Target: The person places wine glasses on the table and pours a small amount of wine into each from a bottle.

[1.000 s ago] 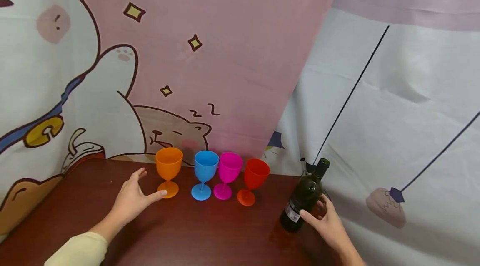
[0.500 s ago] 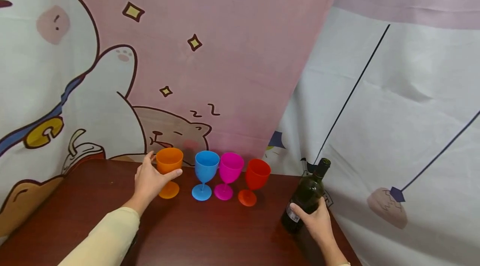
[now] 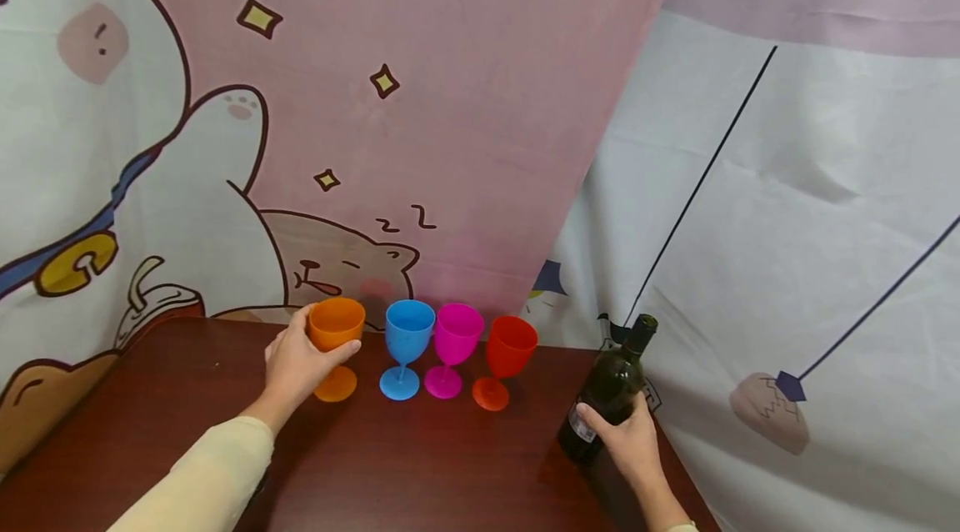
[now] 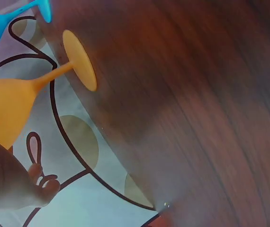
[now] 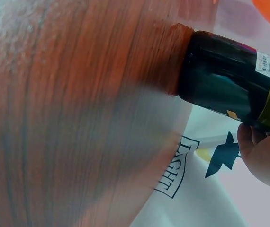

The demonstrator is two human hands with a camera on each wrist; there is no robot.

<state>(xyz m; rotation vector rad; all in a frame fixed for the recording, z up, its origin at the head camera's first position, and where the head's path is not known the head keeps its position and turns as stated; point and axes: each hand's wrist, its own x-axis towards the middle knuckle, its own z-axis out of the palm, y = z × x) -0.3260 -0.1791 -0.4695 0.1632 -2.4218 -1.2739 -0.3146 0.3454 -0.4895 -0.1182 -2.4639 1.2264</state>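
- Orange goblet [image 3: 337, 327]: found upright at centre-left of the frame, its bowl held in the left hand [image 3: 295, 361]; the thumb is laid across the front and the fingers are bent round the left side.
- Change, left side: one second ago that hand was spread beside the goblet, its thumb near the foot; the bowl is now gripped, and the pale sleeve [image 3: 213, 469] is carried further into the frame.
- Dark bottle [image 3: 611, 386]: seen at lower right, its base at the desk [image 3: 420, 465]; it is gripped by the right hand [image 3: 632, 439], the thumb crossing the white label [image 3: 582, 425], the fingers mostly hidden behind the glass.
- Change, right side: the thumb is set further round the bottle than one second ago; no clear shift of the bottle is noted.
- Blue goblet [image 3: 409, 330], magenta goblet [image 3: 458, 333] and red goblet [image 3: 512, 347]: seen upright in a row at lower centre, between the hands, their places unchanged.
- Printed cloth [image 3: 495, 98]: hung behind the desk, the upper frame being filled by it.
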